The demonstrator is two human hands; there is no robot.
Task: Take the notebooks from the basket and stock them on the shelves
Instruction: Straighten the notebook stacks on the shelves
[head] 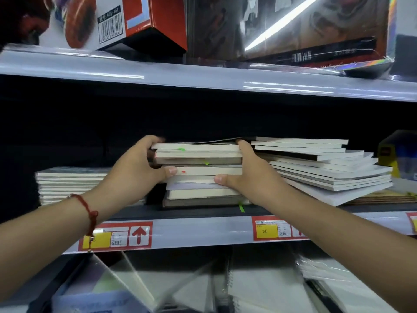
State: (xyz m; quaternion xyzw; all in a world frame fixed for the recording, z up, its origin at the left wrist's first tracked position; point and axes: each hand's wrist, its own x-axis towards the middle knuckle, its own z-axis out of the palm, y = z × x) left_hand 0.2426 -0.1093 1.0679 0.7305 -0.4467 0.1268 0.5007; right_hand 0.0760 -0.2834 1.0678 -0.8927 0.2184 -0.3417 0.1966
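Note:
A stack of several notebooks [198, 170] with pale page edges stands on the middle shelf [203, 231], some with small green and red tags. My left hand [137, 172] clasps the stack's left side, fingers over the top and thumb at the front. On the right side my right hand [243, 175] presses against it, thumb on the front edge. A red string bracelet circles my left wrist. The basket is not in view.
A lower pile of notebooks [70, 184] lies left of the stack, and a taller slanting pile [327, 168] to its right. A yellow box [399, 159] sits far right. Boxed goods fill the upper shelf [203, 80]. Spiral pads [259, 290] and clear dividers lie on the shelf below.

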